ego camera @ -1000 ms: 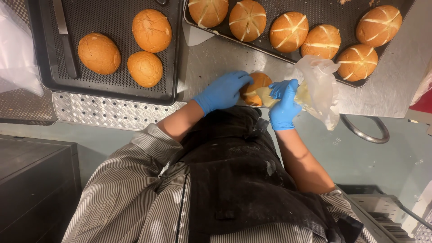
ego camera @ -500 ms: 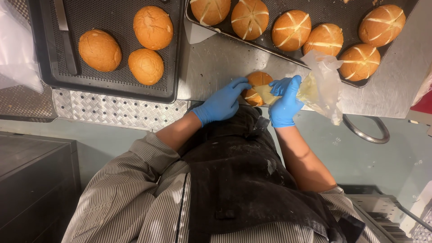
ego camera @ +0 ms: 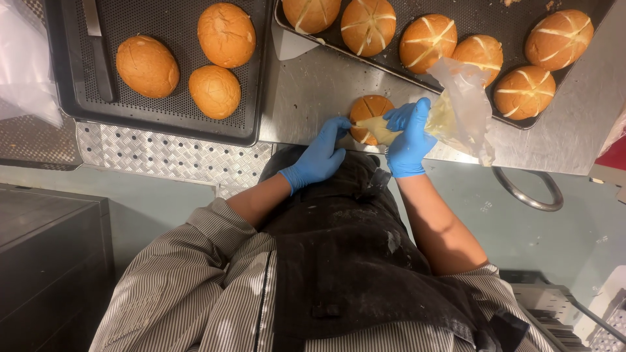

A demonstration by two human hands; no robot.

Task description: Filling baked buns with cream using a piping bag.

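From the head camera, looking straight down, a scored bread roll [ego camera: 365,112] sits on the bare steel worktop [ego camera: 313,91], near its front edge, between the two baking trays. The left hand [ego camera: 321,155], in a blue glove, is curled around the roll's left side, fingers touching the crust and steadying it. The right hand [ego camera: 409,138], also blue-gloved, is closed tight on a clear piping bag [ego camera: 456,114] of pale yellow filling. The bag's long axis runs roughly across the picture, its bulky crumpled end to the right over the edge of the right-hand tray [ego camera: 469,16], its narrow tip pointing left and meeting the roll's cut top.

That tray holds seven cross-cut rolls [ego camera: 427,40] in two rows. The perforated dark tray [ego camera: 156,117] on the left carries three uncut round rolls [ego camera: 214,91] and a flat metal blade [ego camera: 92,18] along its left rim. A striped shirt [ego camera: 189,287] and dark apron [ego camera: 352,261] fill the lower frame.
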